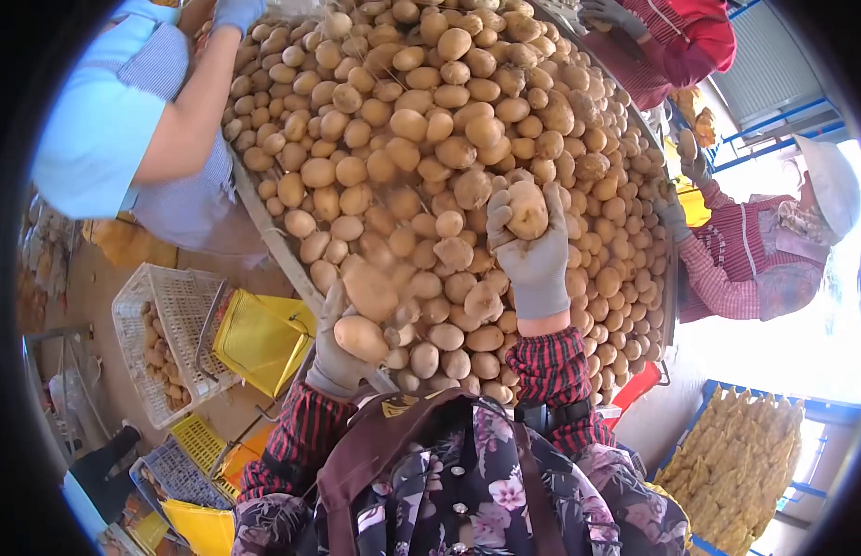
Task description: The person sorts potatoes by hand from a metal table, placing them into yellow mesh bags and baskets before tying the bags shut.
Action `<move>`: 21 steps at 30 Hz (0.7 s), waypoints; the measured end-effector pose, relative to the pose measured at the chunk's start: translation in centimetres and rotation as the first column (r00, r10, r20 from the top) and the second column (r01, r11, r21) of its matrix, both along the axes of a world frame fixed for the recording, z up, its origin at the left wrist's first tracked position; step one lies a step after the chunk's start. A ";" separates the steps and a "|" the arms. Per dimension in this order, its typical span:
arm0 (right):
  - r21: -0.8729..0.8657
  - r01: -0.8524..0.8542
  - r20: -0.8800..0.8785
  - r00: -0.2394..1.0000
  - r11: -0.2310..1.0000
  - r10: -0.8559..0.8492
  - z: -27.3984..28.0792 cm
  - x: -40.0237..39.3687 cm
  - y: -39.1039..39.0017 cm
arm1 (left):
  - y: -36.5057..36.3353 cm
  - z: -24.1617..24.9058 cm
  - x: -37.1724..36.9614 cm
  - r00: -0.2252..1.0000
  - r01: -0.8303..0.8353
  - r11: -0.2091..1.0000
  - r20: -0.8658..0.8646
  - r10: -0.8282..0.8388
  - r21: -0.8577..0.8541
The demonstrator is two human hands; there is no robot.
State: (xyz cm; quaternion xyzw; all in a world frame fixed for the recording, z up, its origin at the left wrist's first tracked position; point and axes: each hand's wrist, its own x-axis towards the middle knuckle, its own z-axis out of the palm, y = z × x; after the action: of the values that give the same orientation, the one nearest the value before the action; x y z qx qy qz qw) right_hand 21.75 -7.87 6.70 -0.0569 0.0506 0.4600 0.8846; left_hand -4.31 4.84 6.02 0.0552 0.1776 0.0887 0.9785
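Note:
A large heap of potatoes (421, 120) fills the table in front of me. My left hand (335, 347), in a grey glove, is near the table's lower left edge and holds a potato (360, 339). Just above it is another, larger potato (369, 289), blurred; whether my fingers touch it I cannot tell. My right hand (532, 255), gloved too, is palm up over the middle of the heap. Its fingers are curled round a potato (526, 211).
A white crate (139, 357) with potatoes, a yellow container (262, 338) and a blue-grey crate (185, 473) stand at the left. Co-workers are at the upper left, upper right and right. The table's wooden rim (273, 227) runs along the left. Full sacks (732, 459) are at the lower right.

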 end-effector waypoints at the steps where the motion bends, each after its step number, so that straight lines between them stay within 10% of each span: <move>1: 0.011 -0.019 -0.071 0.997 1.000 0.020 0.3 -0.7 -0.1 | -0.2 0.4 -0.4 1.000 -0.002 0.993 -0.024 0.005 0.118; 6: -0.296 0.021 0.097 0.995 0.955 0.008 -0.7 -2.4 -1.7 | 0.4 -2.1 -4.3 0.968 -0.242 0.967 -0.044 0.246 0.073; 11: -0.463 -0.118 0.051 0.986 0.878 0.160 0.1 -6.8 -3.7 | 1.4 -3.2 -9.5 0.931 -0.322 0.883 0.054 0.360 -0.340; 18: -0.593 -0.290 0.077 0.908 0.751 0.411 -3.2 -9.9 -5.9 | 2.4 -3.4 -13.9 0.821 -0.464 0.850 0.239 0.519 -0.250; 20: -0.602 0.022 0.634 0.622 0.798 0.461 -2.1 -12.1 -5.5 | 3.8 -9.8 -15.7 0.706 -0.691 0.665 0.067 0.705 0.283; 21: -0.658 0.229 0.734 0.409 0.717 0.543 -4.0 -11.5 -5.6 | 4.9 -9.7 -16.1 0.664 -0.739 0.661 -0.026 0.748 0.128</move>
State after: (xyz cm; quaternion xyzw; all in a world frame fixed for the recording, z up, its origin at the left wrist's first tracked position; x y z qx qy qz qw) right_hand 10.21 -13.42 2.69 -0.6137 -0.2734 0.3914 0.6288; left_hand -20.41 9.75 -3.66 0.0331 0.2169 0.4876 0.8450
